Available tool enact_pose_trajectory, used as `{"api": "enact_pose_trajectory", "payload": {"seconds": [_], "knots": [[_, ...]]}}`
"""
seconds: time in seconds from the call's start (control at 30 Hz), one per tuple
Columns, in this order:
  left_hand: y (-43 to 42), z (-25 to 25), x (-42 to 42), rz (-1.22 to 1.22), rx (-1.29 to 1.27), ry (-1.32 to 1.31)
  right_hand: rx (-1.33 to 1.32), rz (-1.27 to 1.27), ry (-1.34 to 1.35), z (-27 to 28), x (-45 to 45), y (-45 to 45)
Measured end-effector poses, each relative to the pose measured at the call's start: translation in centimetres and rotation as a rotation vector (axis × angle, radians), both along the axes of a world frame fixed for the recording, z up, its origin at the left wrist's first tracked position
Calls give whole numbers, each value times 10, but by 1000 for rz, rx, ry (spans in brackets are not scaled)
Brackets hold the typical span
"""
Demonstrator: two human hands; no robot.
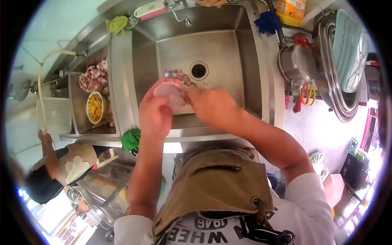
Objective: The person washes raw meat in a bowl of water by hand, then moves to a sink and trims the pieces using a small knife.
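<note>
Over the near part of the steel sink (220, 49), my left hand (157, 110) is closed around a pale pink, glossy piece of raw meat (173, 94). My right hand (214, 107) is slightly blurred, its fingers curled in and pinching at the right edge of the same piece. Whether anything else sits inside the right fingers is hidden. Just beyond the hands, several dark reddish raw meat pieces (176, 74) show, left of the round drain (199, 70).
In the left sink are raw meat chunks (93, 77) and a white bowl (96, 108) of yellow strips. A green cloth (131, 140) hangs on the front edge. A faucet (181, 16) is at the back. Pans (297, 61) hang right. Another person's hand (45, 138) is far left.
</note>
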State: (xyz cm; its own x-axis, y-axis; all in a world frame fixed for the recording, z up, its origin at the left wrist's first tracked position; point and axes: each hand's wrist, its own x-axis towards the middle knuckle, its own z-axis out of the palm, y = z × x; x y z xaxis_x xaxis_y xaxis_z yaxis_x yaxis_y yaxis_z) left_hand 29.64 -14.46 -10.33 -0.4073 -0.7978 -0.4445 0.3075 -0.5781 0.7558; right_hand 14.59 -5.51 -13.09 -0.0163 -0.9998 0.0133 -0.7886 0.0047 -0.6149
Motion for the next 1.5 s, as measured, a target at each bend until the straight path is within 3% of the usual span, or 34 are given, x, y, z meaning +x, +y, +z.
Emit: {"api": "enact_pose_trajectory", "payload": {"seconds": [0.07, 0.17, 0.27, 0.37, 0.47, 0.57, 0.77, 0.9, 1.07, 1.2, 1.27, 1.5], "knots": [[-2, 0, 4, -15, -8, -7, -13, -88, -83, -12, -10, -4], [-1, 6, 3, -30, -13, 58, 76, -281, -590, -8, -9, -6], [1, 8, -1, 13, -1, 97, 446, -348, -1184, 11, -4, -5], [5, 9, -5, 34, -23, 114, 491, -368, -1251, 43, -7, -5], [9, 12, -5, 11, -134, 32, 232, -438, -1463, 18, 3, -8], [13, 29, -9, -78, -141, -141, 178, -470, -1683, 28, 0, -9], [13, 20, 4, -233, -35, -175, 216, -375, -1440, 24, -3, -7], [13, 24, 1, -232, -23, -218, 286, -295, -1563, 24, -10, -4], [15, 27, 4, -228, 8, -77, 339, -175, -1683, 27, -9, -6], [16, 22, 7, -149, 57, 33, 390, -174, -1652, 29, -10, -8], [18, 21, 9, -119, 28, -55, 376, -185, -1631, 26, -11, -9], [14, 23, 6, -136, -41, -147, 322, -186, -1341, 31, -15, -8]]}}
